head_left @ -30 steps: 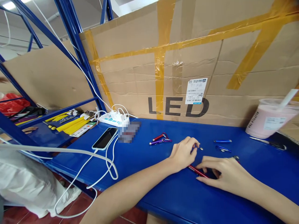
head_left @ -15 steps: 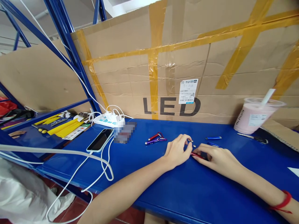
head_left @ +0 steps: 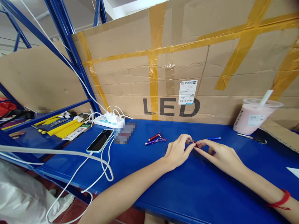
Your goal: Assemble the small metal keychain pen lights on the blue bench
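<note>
My right hand (head_left: 220, 154) pinches a small red tube (head_left: 195, 144) between thumb and forefinger; the fingers cover most of it. My left hand (head_left: 178, 151) has its thumb and forefinger curled together at the tube's left end, and what lies between those fingertips is too small to make out. Just behind my right hand lies a blue tube (head_left: 213, 138), partly hidden by the fingers. To the left of my left hand rest a red keychain flashlight (head_left: 154, 137) and a purple keychain flashlight (head_left: 152, 142), both with clips.
A pink drink cup (head_left: 254, 116) with a straw and dark-handled tweezers (head_left: 253, 138) are at the right. A phone (head_left: 100, 140), a power strip (head_left: 108, 119) and loose white cables (head_left: 106, 161) occupy the left. Cardboard (head_left: 130, 77) walls the back of the blue table (head_left: 187, 193).
My right hand has lifted the red tube up and left to my left fingertips. The small silvery discs seen between the hands before are now out of sight.
</note>
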Action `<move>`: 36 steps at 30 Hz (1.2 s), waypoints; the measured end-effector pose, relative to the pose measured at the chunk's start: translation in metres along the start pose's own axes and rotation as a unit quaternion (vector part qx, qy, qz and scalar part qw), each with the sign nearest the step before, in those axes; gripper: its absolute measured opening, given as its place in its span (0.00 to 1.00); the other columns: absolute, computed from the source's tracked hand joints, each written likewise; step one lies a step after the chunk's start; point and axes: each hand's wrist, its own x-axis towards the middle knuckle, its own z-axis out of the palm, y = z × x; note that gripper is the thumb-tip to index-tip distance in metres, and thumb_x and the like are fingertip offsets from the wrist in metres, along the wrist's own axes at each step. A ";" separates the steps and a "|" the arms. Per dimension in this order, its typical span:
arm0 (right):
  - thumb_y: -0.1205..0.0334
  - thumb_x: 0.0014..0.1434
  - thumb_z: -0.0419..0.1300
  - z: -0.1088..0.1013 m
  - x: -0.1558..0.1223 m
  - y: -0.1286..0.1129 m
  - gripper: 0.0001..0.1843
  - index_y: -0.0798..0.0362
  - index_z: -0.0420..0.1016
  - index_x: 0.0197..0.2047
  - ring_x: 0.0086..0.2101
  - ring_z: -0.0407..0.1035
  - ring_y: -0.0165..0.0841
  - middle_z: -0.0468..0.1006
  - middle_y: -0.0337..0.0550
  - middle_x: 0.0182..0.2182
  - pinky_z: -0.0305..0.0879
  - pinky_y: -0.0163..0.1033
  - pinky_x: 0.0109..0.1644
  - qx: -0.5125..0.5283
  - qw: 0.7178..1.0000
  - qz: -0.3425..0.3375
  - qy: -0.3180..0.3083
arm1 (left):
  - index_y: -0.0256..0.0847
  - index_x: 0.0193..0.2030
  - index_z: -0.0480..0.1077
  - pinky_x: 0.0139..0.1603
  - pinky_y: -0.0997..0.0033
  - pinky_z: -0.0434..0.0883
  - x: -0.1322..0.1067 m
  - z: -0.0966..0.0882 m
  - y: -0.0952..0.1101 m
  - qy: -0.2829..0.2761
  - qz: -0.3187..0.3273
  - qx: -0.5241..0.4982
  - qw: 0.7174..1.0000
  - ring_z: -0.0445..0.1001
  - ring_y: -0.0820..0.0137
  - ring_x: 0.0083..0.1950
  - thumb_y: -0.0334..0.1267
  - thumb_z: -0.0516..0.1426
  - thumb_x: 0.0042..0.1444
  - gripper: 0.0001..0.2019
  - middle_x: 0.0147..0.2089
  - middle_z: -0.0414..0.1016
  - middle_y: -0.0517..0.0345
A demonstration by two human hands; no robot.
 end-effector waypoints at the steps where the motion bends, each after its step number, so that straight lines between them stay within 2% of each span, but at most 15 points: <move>1: 0.38 0.55 0.48 0.000 0.000 0.001 0.24 0.49 0.73 0.38 0.18 0.64 0.25 0.74 0.37 0.26 0.60 0.30 0.22 -0.002 1.000 -0.001 0.002 | 0.44 0.46 0.60 0.41 0.75 0.65 0.000 0.000 0.000 -0.004 0.010 0.005 1.000 0.69 0.75 0.43 0.43 0.47 0.63 0.09 0.45 0.68 0.63; 4: 0.38 0.56 0.48 0.000 -0.001 0.001 0.25 0.49 0.73 0.38 0.18 0.64 0.25 0.74 0.38 0.25 0.60 0.30 0.21 -0.007 1.000 -0.012 0.007 | 0.44 0.45 0.62 0.40 0.77 0.65 0.000 0.001 -0.002 -0.004 0.032 0.022 0.999 0.69 0.76 0.44 0.43 0.47 0.63 0.08 0.45 0.67 0.65; 12: 0.41 0.57 0.49 0.001 -0.001 0.003 0.22 0.49 0.72 0.38 0.18 0.64 0.23 0.76 0.36 0.30 0.60 0.28 0.22 -0.010 0.999 -0.034 0.036 | 0.46 0.47 0.64 0.35 0.79 0.64 0.000 0.004 -0.003 0.012 0.044 0.031 0.998 0.68 0.77 0.36 0.43 0.49 0.62 0.10 0.45 0.68 0.64; 22: 0.42 0.58 0.49 0.002 -0.001 0.005 0.20 0.48 0.73 0.37 0.18 0.63 0.23 0.76 0.35 0.32 0.59 0.29 0.21 -0.020 0.998 -0.053 0.026 | 0.42 0.40 0.66 0.34 0.79 0.64 0.002 0.004 -0.004 0.007 0.042 0.024 0.999 0.68 0.78 0.36 0.40 0.51 0.61 0.07 0.43 0.67 0.64; 36: 0.43 0.58 0.50 0.000 -0.002 0.005 0.20 0.49 0.72 0.38 0.18 0.63 0.23 0.76 0.36 0.33 0.60 0.30 0.22 -0.021 0.999 -0.047 0.013 | 0.44 0.44 0.65 0.34 0.78 0.64 0.001 0.003 -0.003 0.008 0.040 0.031 0.999 0.68 0.79 0.34 0.41 0.50 0.62 0.07 0.44 0.67 0.65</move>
